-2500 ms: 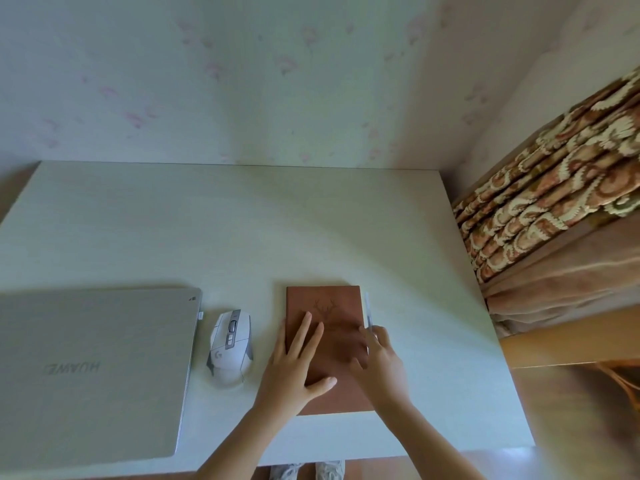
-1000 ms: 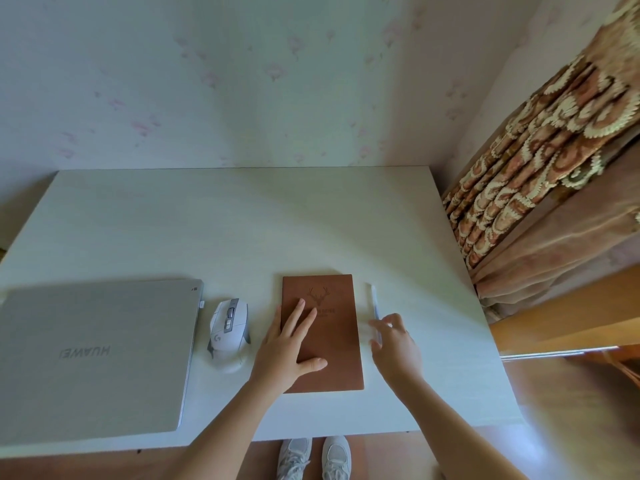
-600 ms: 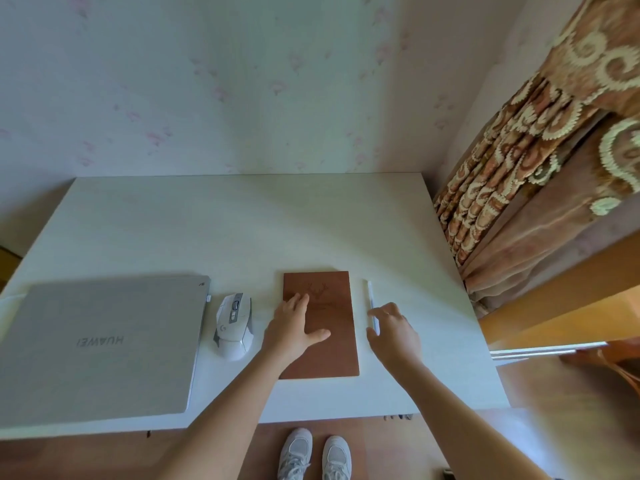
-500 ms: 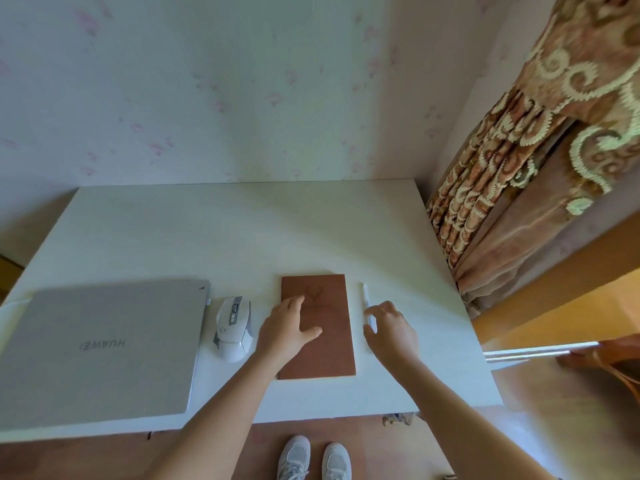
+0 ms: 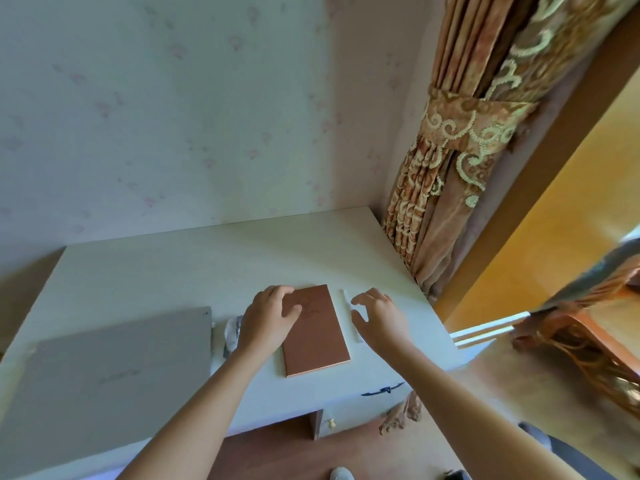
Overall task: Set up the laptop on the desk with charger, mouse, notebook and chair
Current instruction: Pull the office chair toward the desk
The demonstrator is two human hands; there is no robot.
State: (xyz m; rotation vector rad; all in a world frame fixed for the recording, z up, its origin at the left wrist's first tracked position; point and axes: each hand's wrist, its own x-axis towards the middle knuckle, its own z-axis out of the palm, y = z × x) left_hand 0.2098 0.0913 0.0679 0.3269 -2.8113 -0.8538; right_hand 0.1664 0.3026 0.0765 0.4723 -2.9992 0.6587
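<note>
A brown notebook [image 5: 317,336] with a deer emblem lies flat near the front of the white desk [image 5: 180,268]. My left hand [image 5: 270,318] hovers over its left edge, fingers curled and apart, holding nothing. Just right of the notebook lies a white pen [image 5: 349,308]. My right hand [image 5: 379,315] is spread above the pen, not gripping it. A closed grey laptop [image 5: 104,372] rests at the front left. The white mouse [image 5: 231,332] sits between laptop and notebook, mostly hidden by my left wrist. No charger shows.
A patterned brown curtain [image 5: 450,174] hangs at the desk's right end. A wooden chair [image 5: 588,337] stands at the far right on the floor. The desk has a drawer with a dark handle [image 5: 382,389] at its front right. The wall runs along the back.
Both hands have lifted off the notebook and pen and drawn back slightly. The view has tilted up and swung right, bringing the curtain and chair into sight. Notebook, pen, mouse and laptop stay put.
</note>
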